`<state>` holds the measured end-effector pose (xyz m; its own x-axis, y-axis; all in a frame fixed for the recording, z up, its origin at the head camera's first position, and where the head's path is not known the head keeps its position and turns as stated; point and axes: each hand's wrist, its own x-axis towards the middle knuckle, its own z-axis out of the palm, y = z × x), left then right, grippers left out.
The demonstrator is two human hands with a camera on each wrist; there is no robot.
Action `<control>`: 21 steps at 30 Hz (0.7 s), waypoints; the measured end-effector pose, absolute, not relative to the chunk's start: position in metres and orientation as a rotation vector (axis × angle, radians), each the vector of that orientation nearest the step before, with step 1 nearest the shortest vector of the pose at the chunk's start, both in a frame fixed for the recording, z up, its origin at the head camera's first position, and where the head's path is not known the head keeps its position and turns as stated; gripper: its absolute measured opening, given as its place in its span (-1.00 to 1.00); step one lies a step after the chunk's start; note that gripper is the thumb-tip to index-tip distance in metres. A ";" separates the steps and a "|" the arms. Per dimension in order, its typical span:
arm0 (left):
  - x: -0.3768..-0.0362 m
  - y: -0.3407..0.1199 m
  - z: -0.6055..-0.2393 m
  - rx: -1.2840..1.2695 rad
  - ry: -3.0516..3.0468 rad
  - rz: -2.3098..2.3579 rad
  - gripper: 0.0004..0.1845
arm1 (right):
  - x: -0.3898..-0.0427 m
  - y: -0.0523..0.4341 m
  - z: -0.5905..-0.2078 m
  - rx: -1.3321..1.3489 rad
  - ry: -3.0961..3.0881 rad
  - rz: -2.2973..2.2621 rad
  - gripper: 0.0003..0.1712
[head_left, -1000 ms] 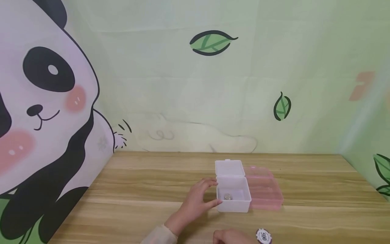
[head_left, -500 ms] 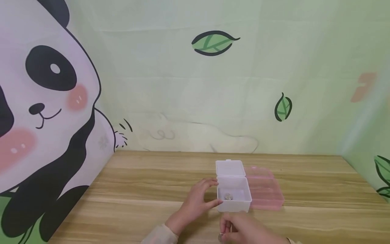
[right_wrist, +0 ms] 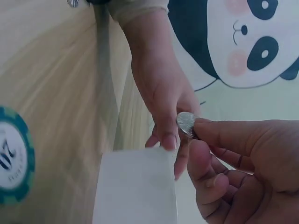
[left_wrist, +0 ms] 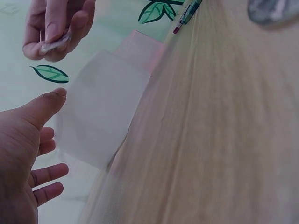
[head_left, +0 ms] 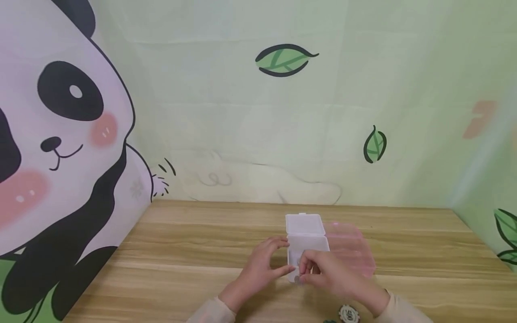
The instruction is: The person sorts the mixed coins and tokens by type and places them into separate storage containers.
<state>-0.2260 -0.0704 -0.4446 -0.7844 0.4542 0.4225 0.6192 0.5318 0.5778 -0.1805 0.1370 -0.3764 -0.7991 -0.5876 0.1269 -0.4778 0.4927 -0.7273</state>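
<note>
Playful home corner, panda mural [head_left: 60, 134], leaf-print wall [head_left: 284, 59], wooden table [head_left: 194, 251]

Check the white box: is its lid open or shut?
Open. The white box has its lid tipped back, upright behind it.

A small round silver metal coin [right_wrist: 186, 122] is pinched at its edge between thumb and fingertips, held just above the near rim of a small white translucent plastic box [head_left: 307, 246]. The box stands on a wooden table, its hinged lid tilted back open.
</note>
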 end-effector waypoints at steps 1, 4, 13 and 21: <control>-0.226 -0.070 -0.444 -0.908 -2.550 -1.092 -0.47 | -0.183 0.138 -0.376 -0.911 2.582 -1.213 -0.83; -0.225 -0.070 -0.444 -0.901 -2.567 -1.100 -0.47 | -0.191 0.139 -0.374 -0.876 2.572 -1.251 -0.83; -0.225 -0.070 -0.444 -0.884 -2.580 -1.115 -0.47 | -0.217 0.139 -0.377 -0.761 2.662 -1.242 -0.89; -0.227 -0.070 -0.445 -0.894 -2.562 -1.086 -0.47 | -0.229 0.135 -0.386 -0.703 2.740 -1.111 -0.86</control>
<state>-0.2265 -0.0701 -0.4453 -0.7910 0.4493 0.4152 0.6108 0.5421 0.5771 -0.2291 0.1347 -0.3859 -0.8881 -0.4533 0.0764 -0.3786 0.6269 -0.6809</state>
